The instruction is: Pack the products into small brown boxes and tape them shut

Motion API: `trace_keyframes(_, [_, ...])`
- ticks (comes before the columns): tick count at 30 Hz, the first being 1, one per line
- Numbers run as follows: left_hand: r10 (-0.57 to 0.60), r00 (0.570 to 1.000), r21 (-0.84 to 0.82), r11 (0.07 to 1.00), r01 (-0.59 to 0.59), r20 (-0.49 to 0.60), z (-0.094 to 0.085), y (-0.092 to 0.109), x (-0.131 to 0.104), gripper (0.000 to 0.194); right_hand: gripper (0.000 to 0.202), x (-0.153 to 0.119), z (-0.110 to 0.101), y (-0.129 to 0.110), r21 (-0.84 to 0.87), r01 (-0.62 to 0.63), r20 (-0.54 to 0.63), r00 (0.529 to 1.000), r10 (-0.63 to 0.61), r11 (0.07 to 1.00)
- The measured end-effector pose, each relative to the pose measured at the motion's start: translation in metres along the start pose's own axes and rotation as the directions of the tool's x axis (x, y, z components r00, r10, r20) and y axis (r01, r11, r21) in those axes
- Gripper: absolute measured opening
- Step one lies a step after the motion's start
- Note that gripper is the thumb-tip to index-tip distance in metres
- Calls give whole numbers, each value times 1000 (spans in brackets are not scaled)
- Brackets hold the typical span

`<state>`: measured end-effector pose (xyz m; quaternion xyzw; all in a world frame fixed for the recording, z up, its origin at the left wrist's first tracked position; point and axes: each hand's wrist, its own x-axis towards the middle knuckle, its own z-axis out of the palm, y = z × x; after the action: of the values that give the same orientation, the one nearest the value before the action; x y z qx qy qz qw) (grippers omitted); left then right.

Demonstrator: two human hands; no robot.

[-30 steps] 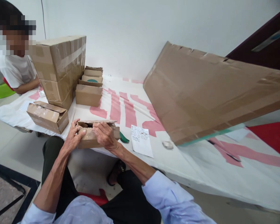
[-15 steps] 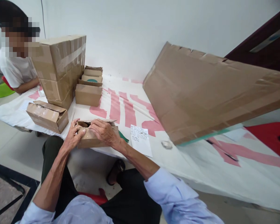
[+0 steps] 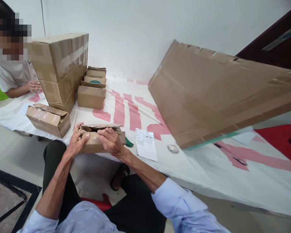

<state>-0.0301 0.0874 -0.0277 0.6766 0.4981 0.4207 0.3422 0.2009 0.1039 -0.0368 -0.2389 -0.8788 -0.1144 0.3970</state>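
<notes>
A small brown cardboard box sits at the near edge of the cloth-covered table, its top partly open with a dark gap under the raised back flap. My left hand grips the box's left end, thumb on the front flap. Fingers bent, my right hand pinches the front flap's edge right of the middle. The inside of the box is too dark to make out. Just right of the box lies a green piece, partly hidden. Beside it is a white sheet with small outlined shapes.
Another small box lies left, before a tall stack of taped boxes. Small boxes stand behind. A large cardboard panel leans at right. A person sits at far left.
My right hand has slid a little to the right along the flap, and the gap in the box top looks wider. The person at far left has moved, and a hand now shows.
</notes>
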Motion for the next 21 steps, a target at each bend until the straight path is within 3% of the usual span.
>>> trace_keyframes(4, [19, 1000, 10, 1000, -19, 14, -2, 1, 0, 32, 30, 8, -7, 3, -34, 24, 96, 995, -20, 999])
trace_keyframes(8, [32, 999, 12, 999, -33, 39, -3, 2, 1, 33, 27, 25, -18, 11, -12, 83, 271, 959, -76, 997])
trace_keyframes(11, [24, 999, 6, 1000, -24, 45, -4, 3, 1, 34, 23, 35, -23, 15, -7, 104, 334, 938, -95, 995])
trace_keyframes(14, [10, 999, -14, 1000, -9, 37, -3, 3, 1, 34, 26, 35, -22, 16, 32, 124, 312, 941, -128, 992])
trace_keyframes(21, [-11, 998, -52, 999, 14, 58, -3, -1, 5, 40, 28, 9, -17, 13, 76, 153, 128, 978, -162, 985])
